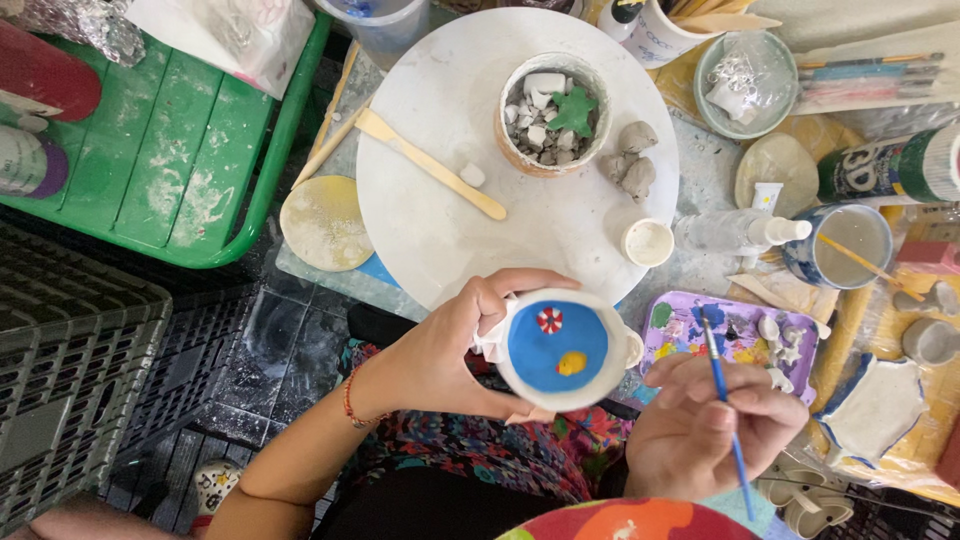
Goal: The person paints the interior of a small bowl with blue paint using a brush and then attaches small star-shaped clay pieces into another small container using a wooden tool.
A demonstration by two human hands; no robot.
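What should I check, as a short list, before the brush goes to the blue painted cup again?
1. Cup held firmly: ok, left hand wraps its side, with a white cloth between.
2. Brush gripped: ok, right hand holds it, tip over the palette.
3. Paint on brush tip: cannot tell, too small.
4. Painted blue surface faces up: ok, red-white ring and yellow shape visible.
5. Water cup in reach: ok, at the right, a stick inside.
6. Blue paint dry: cannot tell.
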